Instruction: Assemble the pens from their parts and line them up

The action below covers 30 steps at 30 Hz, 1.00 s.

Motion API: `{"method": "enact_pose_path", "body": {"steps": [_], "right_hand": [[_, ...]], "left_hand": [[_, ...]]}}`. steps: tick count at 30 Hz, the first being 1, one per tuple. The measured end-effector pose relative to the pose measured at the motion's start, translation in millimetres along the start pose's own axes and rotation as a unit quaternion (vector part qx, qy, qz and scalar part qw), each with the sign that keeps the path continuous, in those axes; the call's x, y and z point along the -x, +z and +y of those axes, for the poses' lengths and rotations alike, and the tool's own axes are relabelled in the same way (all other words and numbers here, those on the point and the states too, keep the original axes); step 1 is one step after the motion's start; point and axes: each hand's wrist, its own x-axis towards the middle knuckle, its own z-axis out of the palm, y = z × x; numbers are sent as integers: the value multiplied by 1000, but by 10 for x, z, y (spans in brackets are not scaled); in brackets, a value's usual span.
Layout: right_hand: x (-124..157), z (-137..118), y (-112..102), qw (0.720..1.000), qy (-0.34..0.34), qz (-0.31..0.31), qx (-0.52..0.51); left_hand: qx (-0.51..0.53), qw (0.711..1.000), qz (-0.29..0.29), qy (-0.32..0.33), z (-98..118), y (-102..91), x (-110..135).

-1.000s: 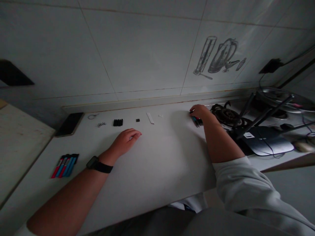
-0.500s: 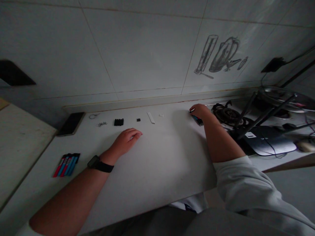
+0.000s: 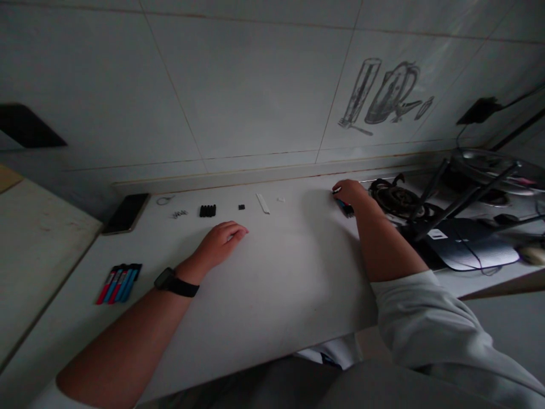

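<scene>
My right hand (image 3: 349, 192) reaches to the far right of the white table (image 3: 272, 284), its fingers curled over a small bunch of red and blue pens (image 3: 346, 208) lying beside the gas burner. My left hand (image 3: 223, 241) rests palm down on the table near the middle, fingers loosely bent and holding nothing. A black watch (image 3: 168, 280) is on that wrist. Along the back lie a row of small black parts (image 3: 207, 211), a tiny black piece (image 3: 241, 207), a white strip (image 3: 263, 203), small springs (image 3: 179, 214) and a wire ring (image 3: 163, 200).
A second group of red and blue pens (image 3: 119, 283) lies at the left front. A dark phone (image 3: 126, 213) sits at the back left corner. A gas burner (image 3: 398, 200), a router with antennas (image 3: 466, 247) and cables crowd the right side. A tiled wall stands behind.
My right hand has stayed on the pens by the burner, shifting only slightly. My left hand has not moved. The view has drifted a little.
</scene>
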Motion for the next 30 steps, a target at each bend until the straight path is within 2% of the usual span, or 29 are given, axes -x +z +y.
{"method": "enact_pose_path", "body": {"steps": [6, 15, 25, 30], "right_hand": [[-35, 6, -5, 1000, 1, -7, 9], [-97, 149, 7, 999, 16, -5, 51], [-63, 64, -53, 998, 18, -37, 46], [-63, 87, -14, 999, 18, -16, 30]], "left_hand": [[1, 1000, 3, 0, -5, 5, -2], [-3, 1000, 0, 1, -16, 11, -4], [3, 1000, -2, 2, -8, 5, -2], [-1, 1000, 1, 7, -21, 13, -2]]}}
